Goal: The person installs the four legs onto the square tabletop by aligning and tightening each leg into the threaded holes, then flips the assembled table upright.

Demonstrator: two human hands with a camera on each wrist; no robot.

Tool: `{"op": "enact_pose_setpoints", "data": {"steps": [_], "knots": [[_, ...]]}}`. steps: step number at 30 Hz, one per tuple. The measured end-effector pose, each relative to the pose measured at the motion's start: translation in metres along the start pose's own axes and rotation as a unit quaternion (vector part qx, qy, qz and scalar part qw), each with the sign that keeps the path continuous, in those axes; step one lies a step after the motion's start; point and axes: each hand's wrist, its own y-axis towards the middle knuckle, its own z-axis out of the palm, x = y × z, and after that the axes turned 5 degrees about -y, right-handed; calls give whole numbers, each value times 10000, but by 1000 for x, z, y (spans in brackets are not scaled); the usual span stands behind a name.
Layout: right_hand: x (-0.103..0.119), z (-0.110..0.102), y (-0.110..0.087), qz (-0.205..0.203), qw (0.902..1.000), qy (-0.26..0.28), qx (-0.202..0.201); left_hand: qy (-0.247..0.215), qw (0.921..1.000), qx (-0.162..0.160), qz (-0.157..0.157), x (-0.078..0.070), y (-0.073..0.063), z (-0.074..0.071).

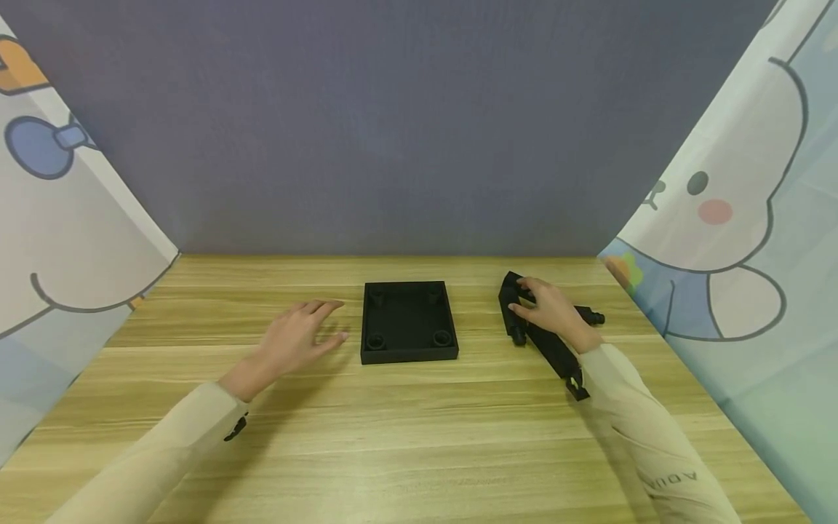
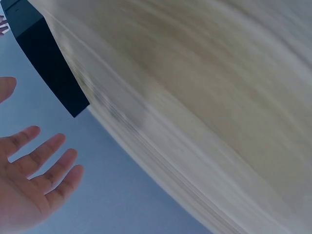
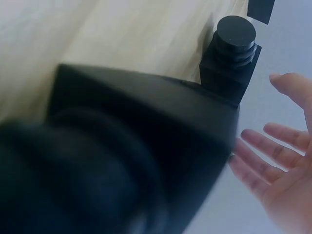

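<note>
A black square tabletop-like panel [image 1: 409, 313] with a raised rim and round sockets at its corners lies mid-table. To its left hovers my left hand [image 1: 297, 338], fingers loosely extended, thumb apart, holding nothing. In the left wrist view, the panel's dark side [image 2: 53, 63] shows beyond that hand [image 2: 29, 180]. My right hand [image 1: 550, 313] is over several black leg-like pieces [image 1: 553, 353], thumb and forefinger spread close to the leftmost one. In the right wrist view, a piece's round threaded end [image 3: 236, 31] stands near the thumb, and the fingers [image 3: 263, 165] look unclenched; contact is unclear.
The pieces lie in a loose cluster on the wood-grain table [image 1: 393, 444]. A grey-blue partition [image 1: 393, 131] rises behind the table's far edge. Cartoon-printed cloths [image 1: 720, 218] line both sides. A small dark item [image 1: 236, 428] is at the left cuff.
</note>
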Motion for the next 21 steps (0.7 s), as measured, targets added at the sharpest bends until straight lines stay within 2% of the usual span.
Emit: {"op": "enact_pose_setpoints", "data": {"steps": [9, 16, 21], "knots": [[8, 1, 9, 159, 9993, 266, 225, -211, 9996, 156, 127, -12, 6, 10], [11, 7, 16, 277, 9990, 198, 285, -363, 9985, 397, 108, -22, 8, 16], [13, 8, 17, 424, 9981, 205, 404, -516, 9976, 454, 113, -25, 10, 21]]}}
